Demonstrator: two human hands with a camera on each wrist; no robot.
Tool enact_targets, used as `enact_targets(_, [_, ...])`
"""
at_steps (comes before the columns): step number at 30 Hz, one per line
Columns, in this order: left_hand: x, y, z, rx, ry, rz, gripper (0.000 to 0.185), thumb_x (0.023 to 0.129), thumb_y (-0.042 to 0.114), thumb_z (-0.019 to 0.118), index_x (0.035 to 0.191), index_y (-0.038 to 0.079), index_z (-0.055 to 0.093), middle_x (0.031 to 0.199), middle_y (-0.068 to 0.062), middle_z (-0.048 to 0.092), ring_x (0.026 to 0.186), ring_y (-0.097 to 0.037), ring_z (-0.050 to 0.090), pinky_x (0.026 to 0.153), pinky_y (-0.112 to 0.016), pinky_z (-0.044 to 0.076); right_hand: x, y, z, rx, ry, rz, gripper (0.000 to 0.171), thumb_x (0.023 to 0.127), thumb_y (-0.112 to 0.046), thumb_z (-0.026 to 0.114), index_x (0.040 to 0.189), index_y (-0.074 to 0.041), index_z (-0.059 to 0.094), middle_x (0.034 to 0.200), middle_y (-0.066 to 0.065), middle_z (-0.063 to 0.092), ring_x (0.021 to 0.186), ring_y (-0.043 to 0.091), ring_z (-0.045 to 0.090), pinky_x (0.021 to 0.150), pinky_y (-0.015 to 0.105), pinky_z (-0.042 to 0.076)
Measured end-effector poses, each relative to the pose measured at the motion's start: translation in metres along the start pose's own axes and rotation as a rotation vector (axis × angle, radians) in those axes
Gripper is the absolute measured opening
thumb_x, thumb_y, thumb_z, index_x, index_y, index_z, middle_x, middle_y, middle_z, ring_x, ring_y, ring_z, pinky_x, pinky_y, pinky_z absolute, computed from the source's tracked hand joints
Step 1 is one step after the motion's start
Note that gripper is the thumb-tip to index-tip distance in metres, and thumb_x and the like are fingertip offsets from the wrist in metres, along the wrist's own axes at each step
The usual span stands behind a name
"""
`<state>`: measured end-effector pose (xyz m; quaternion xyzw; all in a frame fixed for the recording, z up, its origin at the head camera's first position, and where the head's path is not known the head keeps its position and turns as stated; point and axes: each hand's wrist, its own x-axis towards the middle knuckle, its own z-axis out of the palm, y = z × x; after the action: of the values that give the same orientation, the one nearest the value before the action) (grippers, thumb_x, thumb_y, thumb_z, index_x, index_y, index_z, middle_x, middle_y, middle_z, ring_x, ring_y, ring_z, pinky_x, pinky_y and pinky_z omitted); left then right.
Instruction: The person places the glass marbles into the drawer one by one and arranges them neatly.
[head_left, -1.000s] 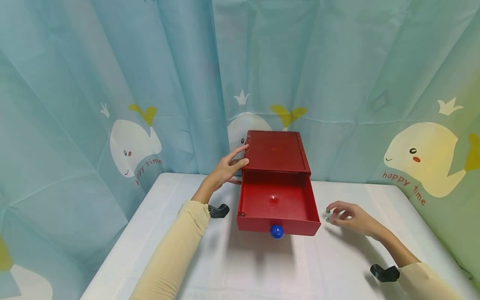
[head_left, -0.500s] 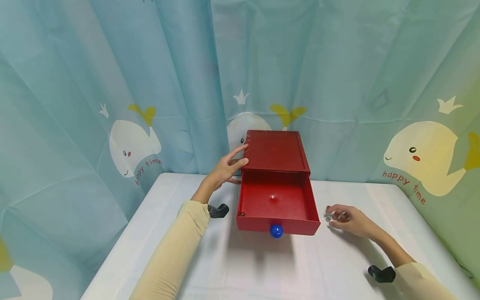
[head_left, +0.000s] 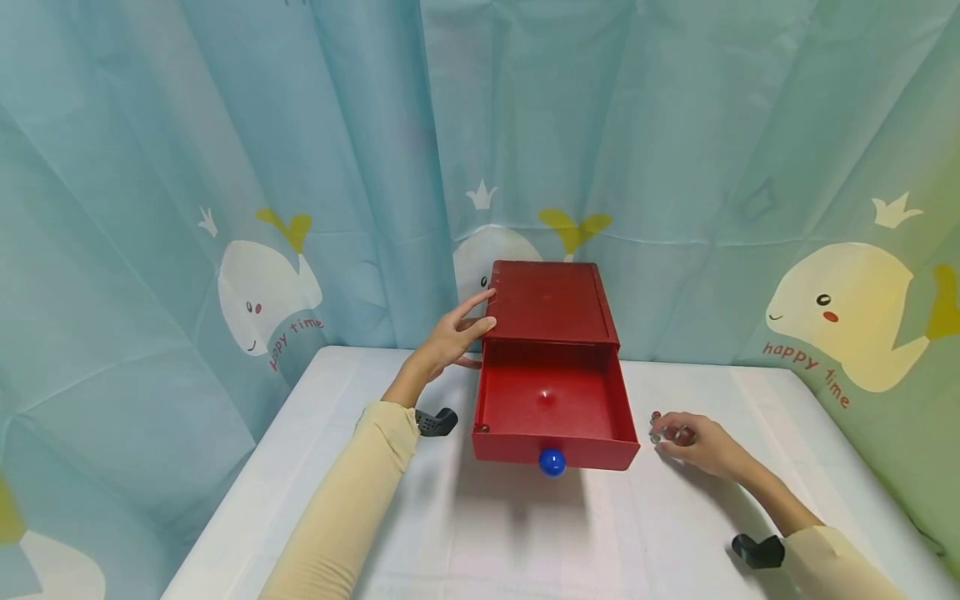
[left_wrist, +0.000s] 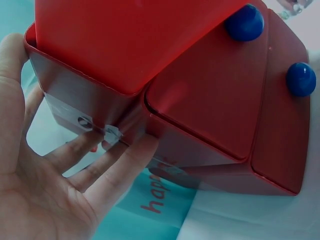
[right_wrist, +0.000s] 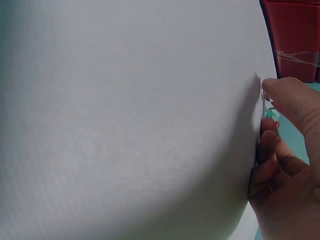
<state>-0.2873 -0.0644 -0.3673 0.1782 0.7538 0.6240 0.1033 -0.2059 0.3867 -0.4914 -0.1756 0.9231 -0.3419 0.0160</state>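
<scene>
A red drawer unit [head_left: 551, 300] stands mid-table in the head view, its top drawer [head_left: 555, 454] pulled out, with a round blue knob [head_left: 552, 462]. In that drawer's front left corner lies a small brownish ball [head_left: 484, 428]. My left hand [head_left: 450, 337] rests against the unit's left side, thumb and index finger at the top edge, other fingers spread along the side wall. To the right of the drawer, my right hand [head_left: 697, 442] is low over the table, curled round small glass marbles. One greenish marble [right_wrist: 272, 114] shows between its fingers; the palm's contents are partly hidden.
The white table [head_left: 585, 542] reaches back to a blue-green curtain [head_left: 360, 167] with whale prints. Lower drawers with blue knobs [left_wrist: 301, 79] are closed under the pulled-out one. A reddish marble [head_left: 656, 417] lies just beyond the right fingertips.
My right fingers have curled in closer around the marbles, and the hand has dipped slightly toward the table. My left hand and the drawer have stayed put.
</scene>
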Motion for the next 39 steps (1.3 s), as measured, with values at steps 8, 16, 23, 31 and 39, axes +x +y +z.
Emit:
enact_targets(8, [-0.0006, -0.0007, -0.0002, -0.001, -0.001, 0.003, 0.059, 0.102, 0.037, 0.062, 0.157, 0.043, 0.039, 0.154, -0.014, 0.048, 0.136, -0.034, 0.053, 0.081, -0.054, 0.061, -0.0013, -0.0009, 0.0016, 0.011, -0.005, 0.018, 0.018, 0.089, -0.010, 0.078, 0.105, -0.015, 0.072, 0.094, 0.002, 0.064, 0.078, 0.016, 0.055, 0.061, 0.024, 0.051])
enact_targets(16, [0.0002, -0.0013, -0.0004, 0.000, 0.002, 0.003, 0.058, 0.103, 0.036, 0.061, 0.156, 0.043, 0.040, 0.153, -0.014, 0.049, 0.135, -0.034, 0.053, 0.081, -0.054, 0.061, -0.0021, -0.0034, 0.0014, 0.017, -0.009, 0.032, 0.016, 0.090, -0.010, 0.078, 0.104, -0.015, 0.071, 0.094, 0.002, 0.064, 0.078, 0.016, 0.054, 0.061, 0.024, 0.051])
enact_targets(23, [0.0008, -0.0018, 0.0001, 0.001, 0.001, 0.006, 0.059, 0.102, 0.038, 0.061, 0.156, 0.044, 0.040, 0.153, -0.014, 0.049, 0.134, -0.034, 0.053, 0.082, -0.054, 0.060, -0.0032, -0.0030, 0.0018, 0.025, -0.010, 0.034, 0.015, 0.090, -0.012, 0.078, 0.104, -0.015, 0.071, 0.094, 0.002, 0.063, 0.078, 0.016, 0.054, 0.062, 0.024, 0.051])
enact_targets(31, [0.0007, -0.0023, 0.0001, 0.006, 0.002, 0.011, 0.059, 0.102, 0.039, 0.061, 0.156, 0.045, 0.040, 0.154, -0.012, 0.048, 0.134, -0.034, 0.053, 0.082, -0.054, 0.061, -0.0035, -0.0036, 0.0022, 0.021, -0.003, 0.037, 0.015, 0.090, -0.013, 0.078, 0.104, -0.016, 0.072, 0.094, 0.002, 0.063, 0.078, 0.016, 0.055, 0.062, 0.023, 0.051])
enact_targets(39, [0.0008, -0.0023, -0.0001, -0.005, -0.001, 0.009, 0.059, 0.101, 0.039, 0.061, 0.156, 0.045, 0.040, 0.154, -0.013, 0.048, 0.135, -0.034, 0.053, 0.082, -0.055, 0.060, -0.0029, -0.0043, 0.0016, 0.017, -0.015, 0.040, 0.016, 0.090, -0.012, 0.078, 0.103, -0.016, 0.071, 0.094, 0.002, 0.063, 0.078, 0.016, 0.054, 0.060, 0.024, 0.050])
